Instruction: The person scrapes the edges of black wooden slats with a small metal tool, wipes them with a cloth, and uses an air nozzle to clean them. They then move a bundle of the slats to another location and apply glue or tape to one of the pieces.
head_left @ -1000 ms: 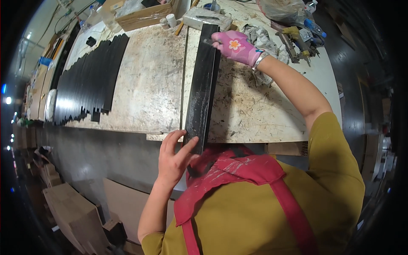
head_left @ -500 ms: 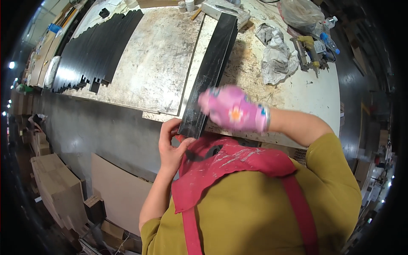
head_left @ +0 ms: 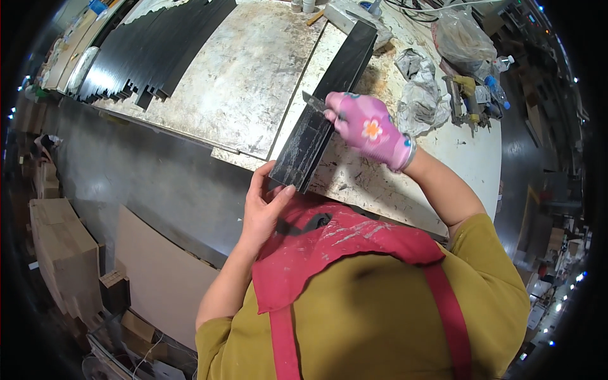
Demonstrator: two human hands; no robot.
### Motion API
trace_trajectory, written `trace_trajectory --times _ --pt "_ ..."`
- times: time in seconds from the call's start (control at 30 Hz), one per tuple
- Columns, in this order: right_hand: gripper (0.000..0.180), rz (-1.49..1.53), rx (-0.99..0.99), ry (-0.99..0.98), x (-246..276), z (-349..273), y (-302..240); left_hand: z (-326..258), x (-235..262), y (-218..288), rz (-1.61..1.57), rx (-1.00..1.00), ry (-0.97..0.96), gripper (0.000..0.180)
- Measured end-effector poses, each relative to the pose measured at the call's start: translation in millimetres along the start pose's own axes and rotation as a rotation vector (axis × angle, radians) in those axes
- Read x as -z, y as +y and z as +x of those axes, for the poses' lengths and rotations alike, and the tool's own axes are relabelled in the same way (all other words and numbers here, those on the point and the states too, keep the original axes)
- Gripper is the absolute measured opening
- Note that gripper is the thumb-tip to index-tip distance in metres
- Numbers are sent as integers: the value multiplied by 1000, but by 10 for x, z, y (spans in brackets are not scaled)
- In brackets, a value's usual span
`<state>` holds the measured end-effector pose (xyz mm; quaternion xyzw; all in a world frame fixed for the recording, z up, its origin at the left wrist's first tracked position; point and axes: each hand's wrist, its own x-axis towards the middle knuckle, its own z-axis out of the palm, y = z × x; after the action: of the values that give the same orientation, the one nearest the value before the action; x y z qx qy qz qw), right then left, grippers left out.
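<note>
A long black bar (head_left: 301, 149), its top streaked with grey scuffs, lies slantwise over the table edge in front of me. My bare left hand (head_left: 263, 206) grips its near end, thumb on the right and fingers on the left. My right hand (head_left: 370, 126), in a pink flowered glove, is closed on a thin dark scraper blade (head_left: 311, 100) over the middle of the bar. The blade's pointed end sticks out to the left of my fingers; the rest is hidden in the glove. Beneath the bar runs a pale board (head_left: 294, 123).
Many black strips (head_left: 158, 47) lie side by side at the far left of the stained table (head_left: 247, 69). To the right are a crumpled grey-white cloth (head_left: 418, 95), a clear plastic bag (head_left: 465, 38) and a tool with yellow parts (head_left: 467, 88). Cardboard boxes (head_left: 66, 247) stand lower left.
My right hand has moved up and away from me along the bar, and the blade now shows. Grey scuffs on the bar's near part look plainer. My left hand keeps its hold.
</note>
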<state>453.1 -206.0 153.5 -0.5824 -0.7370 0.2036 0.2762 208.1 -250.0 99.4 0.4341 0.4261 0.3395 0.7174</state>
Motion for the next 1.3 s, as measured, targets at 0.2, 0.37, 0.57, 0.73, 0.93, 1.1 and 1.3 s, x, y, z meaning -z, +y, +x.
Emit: trace_trajectory --times 0.2,0.37,0.57,0.73,0.93,1.1,1.3 --pt "7 66 228 -233 -137 -216 -378 -8 -14 1 -52 -33 -10 51" --pt "14 265 365 -160 -223 -295 -298 44 -28 -44 -65 -71 -19 51" --pt "33 105 -192 -92 273 71 -169 -40 38 -22 281 -204 32 83" --pt "14 -97 399 -29 1 -118 -260 50 -141 -35 473 -270 81 80" --pt "16 525 135 -58 -95 173 188 41 -227 -25 408 -262 165 60" --pt "20 -307 372 -504 -112 44 -642 43 -221 -161 35 -179 139 60" --pt "14 -259 406 -379 -130 97 -449 58 -288 -62 -70 -103 150 62"
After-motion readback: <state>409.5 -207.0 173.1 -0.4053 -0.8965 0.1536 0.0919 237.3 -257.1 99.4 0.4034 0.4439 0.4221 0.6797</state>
